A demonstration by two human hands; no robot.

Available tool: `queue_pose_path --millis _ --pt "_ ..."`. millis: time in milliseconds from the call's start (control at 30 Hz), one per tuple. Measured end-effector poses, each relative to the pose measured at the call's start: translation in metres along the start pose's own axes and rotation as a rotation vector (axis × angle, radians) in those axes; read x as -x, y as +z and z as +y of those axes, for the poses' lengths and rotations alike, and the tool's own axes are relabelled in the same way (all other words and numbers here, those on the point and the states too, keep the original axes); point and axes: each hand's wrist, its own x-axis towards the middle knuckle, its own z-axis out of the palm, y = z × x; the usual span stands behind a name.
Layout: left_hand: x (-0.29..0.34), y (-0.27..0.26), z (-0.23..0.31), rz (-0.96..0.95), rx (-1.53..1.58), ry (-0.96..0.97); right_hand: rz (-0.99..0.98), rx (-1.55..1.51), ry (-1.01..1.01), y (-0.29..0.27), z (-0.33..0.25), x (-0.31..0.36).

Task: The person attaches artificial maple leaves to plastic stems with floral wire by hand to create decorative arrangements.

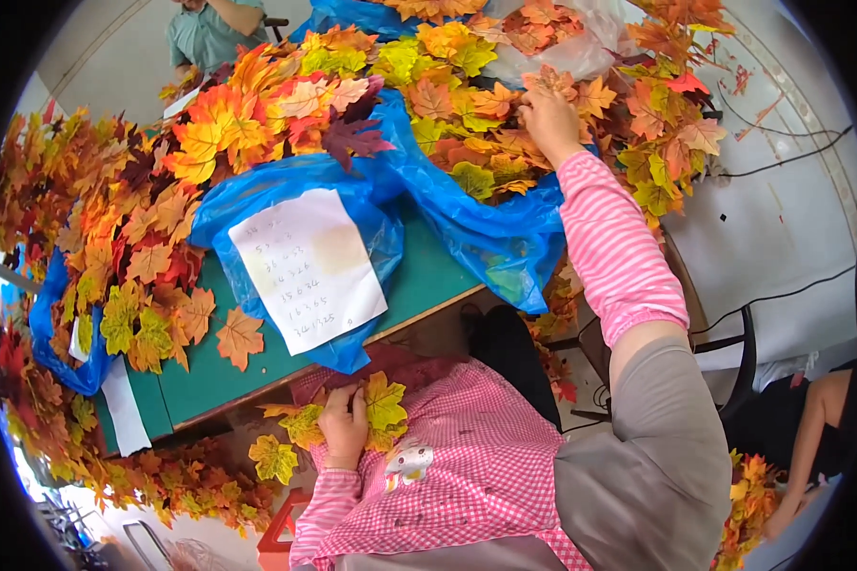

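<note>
Yellow-green leaves [385, 407] pinched in my left fingers [338, 400] | right fingers [539, 103] at orange leaves [558, 83], can't tell if gripping | paper [300, 271] on blue bag [233, 206]

We find leaves [384, 407] on both sides of the left fingers [359, 403] and, beyond them, a paper sheet [307, 271] upon a bag [249, 193] on the table [205, 381]. A leaf heap [457, 105] lies under the right fingers [528, 112], another bag [602, 38] beyond.
</note>
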Motion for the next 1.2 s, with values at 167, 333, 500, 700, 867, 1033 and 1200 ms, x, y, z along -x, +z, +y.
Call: queue_pose_path --millis 167,333,500,700,867,1033,1200 --pt "0.001 -0.007 -0.005 0.007 0.016 -0.018 -0.024 -0.083 -0.003 -0.001 0.006 0.001" --pt "0.006 -0.007 0.001 0.035 0.033 -0.039 0.063 -0.096 -0.113 -0.001 -0.001 -0.009" --pt "0.005 -0.010 -0.003 0.002 0.031 -0.024 0.167 -0.795 0.225 -0.025 0.013 -0.019" --pt "0.018 -0.003 -0.003 -0.035 -0.141 -0.113 0.050 -1.094 0.534 -0.050 0.004 -0.043" --pt "0.010 -0.001 -0.003 -0.226 -0.359 -0.252 0.002 -1.471 0.011 -0.101 -0.095 0.021" --pt "0.004 -0.005 -0.009 -0.209 -0.238 -0.253 -0.852 -1.590 0.067 -0.130 -0.182 0.151" --pt "0.007 -0.015 0.006 -0.020 0.295 -0.262 -0.951 -1.350 -0.013 -0.109 -0.247 0.244"
